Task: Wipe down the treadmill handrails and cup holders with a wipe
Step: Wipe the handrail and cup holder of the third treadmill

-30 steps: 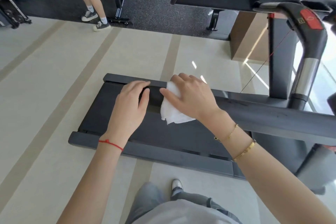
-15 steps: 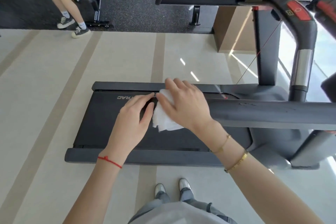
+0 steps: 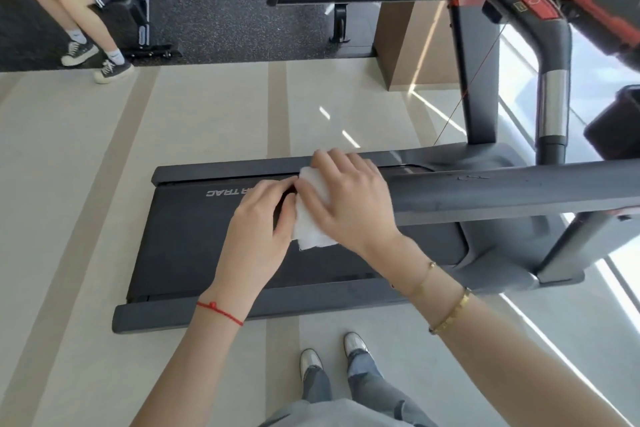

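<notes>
The right hand (image 3: 349,199), clasping the wipe (image 3: 311,218), has slid to the near handrail's (image 3: 502,189) left end; left hand's (image 3: 259,229) fingertips now pinch its edge, probably refolding.

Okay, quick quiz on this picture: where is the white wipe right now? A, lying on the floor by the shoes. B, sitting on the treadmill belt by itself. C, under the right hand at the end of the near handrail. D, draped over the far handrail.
C: the right hand presses the white wipe over the end of the near handrail, with the left hand touching its edge.
</notes>
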{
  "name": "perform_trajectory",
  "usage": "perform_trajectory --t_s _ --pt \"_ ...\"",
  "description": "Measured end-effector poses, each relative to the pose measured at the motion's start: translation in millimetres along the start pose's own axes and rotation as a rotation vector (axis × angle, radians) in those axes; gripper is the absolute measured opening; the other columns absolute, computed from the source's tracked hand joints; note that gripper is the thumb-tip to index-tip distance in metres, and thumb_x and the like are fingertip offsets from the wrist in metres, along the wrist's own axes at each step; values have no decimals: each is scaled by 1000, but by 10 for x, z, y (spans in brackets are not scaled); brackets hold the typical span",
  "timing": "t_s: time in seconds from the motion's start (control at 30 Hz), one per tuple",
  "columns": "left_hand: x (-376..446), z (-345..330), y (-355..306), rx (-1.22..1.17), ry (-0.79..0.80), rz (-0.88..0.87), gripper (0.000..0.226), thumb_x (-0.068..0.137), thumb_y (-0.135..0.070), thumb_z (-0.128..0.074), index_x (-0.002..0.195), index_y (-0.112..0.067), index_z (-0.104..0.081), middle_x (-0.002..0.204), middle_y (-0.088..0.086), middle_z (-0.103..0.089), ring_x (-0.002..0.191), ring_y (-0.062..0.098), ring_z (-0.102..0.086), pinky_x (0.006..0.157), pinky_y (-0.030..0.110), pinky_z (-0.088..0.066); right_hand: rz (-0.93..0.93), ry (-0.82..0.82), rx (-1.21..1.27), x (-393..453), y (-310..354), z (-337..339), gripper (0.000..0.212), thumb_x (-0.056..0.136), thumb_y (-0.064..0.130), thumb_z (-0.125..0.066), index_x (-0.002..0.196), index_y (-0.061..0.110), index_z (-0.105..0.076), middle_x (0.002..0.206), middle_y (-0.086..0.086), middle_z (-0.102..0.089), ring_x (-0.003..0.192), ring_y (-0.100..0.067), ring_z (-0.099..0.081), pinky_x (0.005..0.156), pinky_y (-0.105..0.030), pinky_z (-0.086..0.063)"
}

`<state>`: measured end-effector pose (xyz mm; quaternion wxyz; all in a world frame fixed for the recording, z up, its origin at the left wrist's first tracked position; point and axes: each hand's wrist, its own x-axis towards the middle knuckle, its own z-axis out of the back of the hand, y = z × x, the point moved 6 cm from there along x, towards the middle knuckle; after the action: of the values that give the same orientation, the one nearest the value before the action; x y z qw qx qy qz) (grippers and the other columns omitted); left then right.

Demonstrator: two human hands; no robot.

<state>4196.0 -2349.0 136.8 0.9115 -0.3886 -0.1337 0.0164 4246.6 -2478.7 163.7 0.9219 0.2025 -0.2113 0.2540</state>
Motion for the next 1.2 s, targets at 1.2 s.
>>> perform_trajectory --t_s 1.2 --pt "198 -784 -985 243 -15 -52 26 101 -24 -47 118 -20 -66 111 -9 -68 103 14 -62 119 47 -18 102 15 -5 -420 -1523 666 37 102 36 -37 116 16 -64 103 1 -64 86 -23 -58 77 -35 -45"
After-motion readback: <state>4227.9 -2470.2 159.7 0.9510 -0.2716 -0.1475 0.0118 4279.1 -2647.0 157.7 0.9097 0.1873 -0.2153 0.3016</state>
